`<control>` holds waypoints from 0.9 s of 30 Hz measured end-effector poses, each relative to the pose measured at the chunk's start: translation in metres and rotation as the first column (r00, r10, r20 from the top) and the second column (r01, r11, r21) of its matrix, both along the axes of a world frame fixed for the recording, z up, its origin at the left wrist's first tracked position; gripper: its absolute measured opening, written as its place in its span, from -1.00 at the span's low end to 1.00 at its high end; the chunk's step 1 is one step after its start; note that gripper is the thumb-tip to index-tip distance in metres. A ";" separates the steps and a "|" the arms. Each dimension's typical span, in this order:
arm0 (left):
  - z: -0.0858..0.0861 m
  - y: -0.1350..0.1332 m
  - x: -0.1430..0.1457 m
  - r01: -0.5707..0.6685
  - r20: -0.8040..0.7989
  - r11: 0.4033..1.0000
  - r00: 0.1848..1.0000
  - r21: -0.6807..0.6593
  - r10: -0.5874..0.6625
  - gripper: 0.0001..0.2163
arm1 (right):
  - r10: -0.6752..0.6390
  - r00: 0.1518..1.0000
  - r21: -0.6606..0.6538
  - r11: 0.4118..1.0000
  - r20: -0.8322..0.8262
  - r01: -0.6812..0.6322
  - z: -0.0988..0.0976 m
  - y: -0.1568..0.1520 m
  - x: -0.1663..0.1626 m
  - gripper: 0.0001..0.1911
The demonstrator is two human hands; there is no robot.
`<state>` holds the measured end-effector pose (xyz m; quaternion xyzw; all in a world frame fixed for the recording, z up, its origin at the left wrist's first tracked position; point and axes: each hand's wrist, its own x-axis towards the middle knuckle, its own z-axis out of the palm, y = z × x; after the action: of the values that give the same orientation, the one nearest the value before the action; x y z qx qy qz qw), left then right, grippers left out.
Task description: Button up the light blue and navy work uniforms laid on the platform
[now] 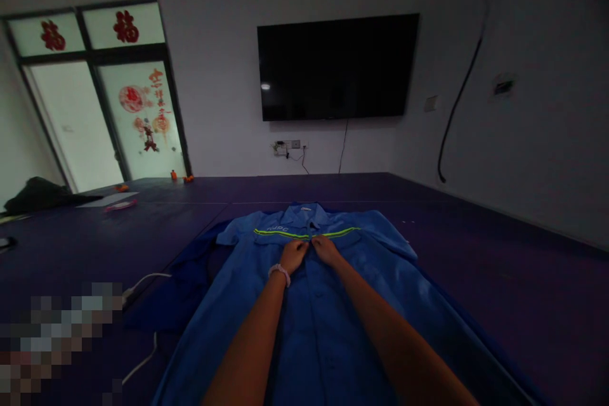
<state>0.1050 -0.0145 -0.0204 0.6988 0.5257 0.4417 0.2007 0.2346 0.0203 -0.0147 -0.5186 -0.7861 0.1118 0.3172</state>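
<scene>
A blue work shirt (380, 279) with a yellow-green reflective stripe (276, 233) across the chest lies flat, front up, on a dark purple table (499, 266), collar away from me. My left hand (294, 255), with a pale bracelet on the wrist, and my right hand (325, 248) meet at the shirt's front placket just below the stripe. Both hands have their fingers curled and pinched on the fabric at the placket. What lies under the fingertips is too small to make out.
A white cable (143, 282) runs along the table at the left of the shirt. A dark bag (38, 195) and small items sit at the far left. A black television (337, 67) hangs on the far wall beside a glass door (109, 120).
</scene>
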 end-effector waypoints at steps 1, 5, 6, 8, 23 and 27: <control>0.000 -0.004 0.001 0.002 -0.013 1.000 1.000 0.011 -0.002 -0.74 | 0.018 1.000 -0.004 1.000 0.011 -0.018 0.000 -0.004 0.000 -0.71; 0.004 -0.016 0.004 0.002 -0.051 0.999 0.999 0.040 0.000 -0.74 | 0.075 0.996 -0.015 0.997 0.055 -0.074 -0.001 -0.023 -0.001 -0.74; 0.005 -0.018 0.004 -0.003 -0.057 0.999 0.998 0.045 0.006 -0.72 | 0.080 0.995 -0.016 0.997 0.063 -0.079 -0.002 -0.027 0.000 -0.75; 0.006 -0.021 0.004 -0.021 -0.065 0.998 0.998 0.054 0.025 -0.71 | 0.078 0.994 -0.012 0.997 0.072 -0.077 -0.005 -0.035 0.002 -0.74; -0.002 -0.047 0.008 -0.080 -0.211 0.995 0.973 0.060 0.091 -0.86 | 0.031 0.999 0.043 0.999 0.025 -0.032 -0.013 -0.060 0.001 -0.68; -0.001 -0.051 0.010 -0.090 -0.238 0.994 0.966 0.061 0.102 -0.85 | 0.033 0.999 0.055 0.998 0.009 -0.034 -0.012 -0.061 -0.001 -0.68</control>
<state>0.1147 -0.0651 -0.0216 0.7255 0.5684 0.3760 0.0966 0.2341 -0.0405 -0.0270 -0.4969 -0.7987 0.0932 0.3262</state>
